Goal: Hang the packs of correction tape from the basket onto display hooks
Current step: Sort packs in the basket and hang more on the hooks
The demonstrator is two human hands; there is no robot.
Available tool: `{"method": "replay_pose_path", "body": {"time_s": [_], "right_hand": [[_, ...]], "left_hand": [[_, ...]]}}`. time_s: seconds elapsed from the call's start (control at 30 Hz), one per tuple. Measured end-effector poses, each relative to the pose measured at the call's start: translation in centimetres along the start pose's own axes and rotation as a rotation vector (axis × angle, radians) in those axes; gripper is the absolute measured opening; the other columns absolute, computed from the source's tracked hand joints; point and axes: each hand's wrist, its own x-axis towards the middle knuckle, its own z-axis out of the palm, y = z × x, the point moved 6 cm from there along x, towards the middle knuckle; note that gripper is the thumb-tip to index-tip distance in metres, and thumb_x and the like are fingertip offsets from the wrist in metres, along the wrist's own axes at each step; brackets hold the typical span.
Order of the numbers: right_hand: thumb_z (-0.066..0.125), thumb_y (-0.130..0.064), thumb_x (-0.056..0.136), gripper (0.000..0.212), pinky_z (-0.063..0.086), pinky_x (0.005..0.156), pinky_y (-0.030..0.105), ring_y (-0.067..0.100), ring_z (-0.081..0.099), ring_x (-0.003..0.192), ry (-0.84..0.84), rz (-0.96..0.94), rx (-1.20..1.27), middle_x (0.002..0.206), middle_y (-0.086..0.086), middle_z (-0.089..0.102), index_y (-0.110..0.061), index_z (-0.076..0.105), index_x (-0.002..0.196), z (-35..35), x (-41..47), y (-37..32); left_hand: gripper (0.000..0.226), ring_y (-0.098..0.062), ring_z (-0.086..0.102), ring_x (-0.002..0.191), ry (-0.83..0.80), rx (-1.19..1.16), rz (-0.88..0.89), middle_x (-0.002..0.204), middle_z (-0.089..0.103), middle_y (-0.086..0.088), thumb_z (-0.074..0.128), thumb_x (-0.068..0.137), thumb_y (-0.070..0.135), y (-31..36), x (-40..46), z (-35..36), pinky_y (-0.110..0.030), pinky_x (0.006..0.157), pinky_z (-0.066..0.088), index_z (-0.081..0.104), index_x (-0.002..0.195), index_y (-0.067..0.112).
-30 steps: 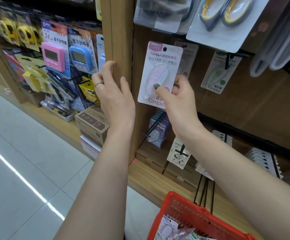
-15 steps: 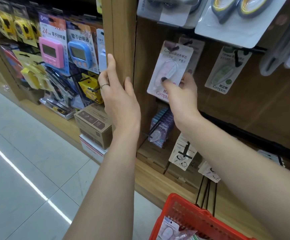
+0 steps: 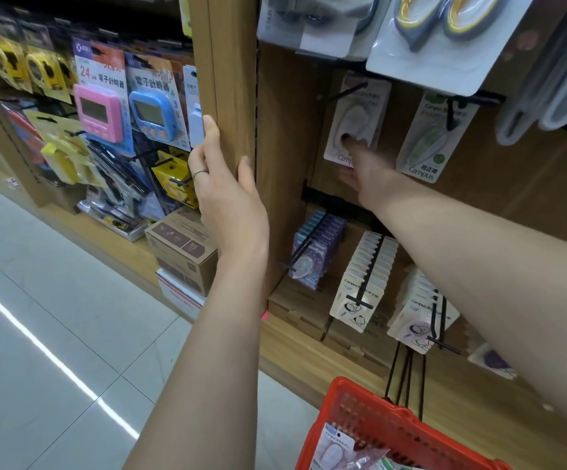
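Wooden shelf unit fills the right half of the frame, w/ a vertical wooden post at top centre splitting it from the display at upper left. Grey tiled floor takes the lower left. Orange basket sits at bottom centre-right, w/ more correction tape packs inside, partly cut off by the frame edge. Left hand is in mid-frame, fingers straight and wrapped flat around the post edge, thumb on the front face, ring on one finger; it holds nothing loose. Right hand reaches into the shelf, centre-right, blurred; a fingertip touches the lower part of the pink correction tape pack, but can't tell whether it pinches the card or just presses on it. That pack hangs on a black display hook in the upper centre-right, hook through its top hole, card against the back panel. Just beside it to the right hangs a green correction tape pack on its own hook. Above them, large scissors packs at top right. Below, rows of white carded packs on lower hooks. Upper left: pink timer and blue timer on cards, side by side.
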Motion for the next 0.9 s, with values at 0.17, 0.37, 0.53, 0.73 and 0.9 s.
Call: {"method": "replay_pose_path", "body": {"time_s": [0.17, 0.37, 0.53, 0.73, 0.9], "right_hand": [[0.074, -0.042, 0.091, 0.068, 0.049, 0.103, 0.036, 0.026, 0.063, 0.119, 0.017, -0.082, -0.179, 0.130, 0.007, 0.061, -0.013, 0.044, 0.145, -2.7, -3.1, 2.1], [0.069, -0.029, 0.097, 0.025, 0.059, 0.088, 0.035, 0.020, 0.070, 0.101, -0.006, -0.324, -0.187, 0.106, 0.001, 0.069, -0.026, 0.053, 0.116, -9.1, -13.0, 5.5], [0.060, -0.011, 0.100, 0.019, 0.055, 0.077, 0.043, 0.031, 0.067, 0.088, 0.122, -0.348, -0.156, 0.095, 0.001, 0.061, -0.029, 0.054, 0.098, -18.1, -19.2, 11.6], [0.056, -0.002, 0.100, 0.017, 0.043, 0.065, 0.029, 0.008, 0.050, 0.067, 0.252, -0.146, -0.355, 0.082, -0.001, 0.055, -0.019, 0.056, 0.100, -28.9, -22.8, 23.7], [0.059, -0.003, 0.097, 0.013, 0.043, 0.065, 0.035, 0.023, 0.060, 0.075, 0.263, 0.130, -0.583, 0.078, -0.002, 0.060, -0.015, 0.061, 0.101, -36.1, -25.4, 33.7]], "left_hand": [[0.064, -0.007, 0.045, 0.130, -0.114, 0.026, -0.011, 0.154, 0.040, -0.003, 0.057, 0.105, 0.017, -0.3, -0.5, -0.7, -0.006, 0.093, 0.032, 0.028, 0.162, 0.025], [0.037, -0.029, 0.056, 0.110, -0.243, 0.111, 0.035, 0.132, 0.047, -0.010, 0.061, 0.099, 0.019, 2.2, -5.6, -1.9, -0.038, 0.086, 0.046, 0.048, 0.133, 0.015], [0.019, -0.016, 0.058, 0.089, -0.755, 0.110, 0.173, 0.113, 0.059, -0.002, 0.063, 0.097, 0.020, 3.6, -14.2, 0.0, -0.038, 0.087, 0.053, 0.054, 0.113, 0.021], [0.024, -0.033, 0.065, 0.103, -1.438, 0.421, 0.420, 0.111, 0.066, -0.010, 0.063, 0.096, 0.026, 1.4, -29.5, 2.7, -0.046, 0.089, 0.055, 0.059, 0.118, 0.018], [0.040, -0.035, 0.060, 0.124, -1.820, 0.716, 0.456, 0.130, 0.061, -0.014, 0.057, 0.098, 0.033, -6.6, -42.4, 1.1, -0.045, 0.099, 0.051, 0.053, 0.134, 0.016]]}}
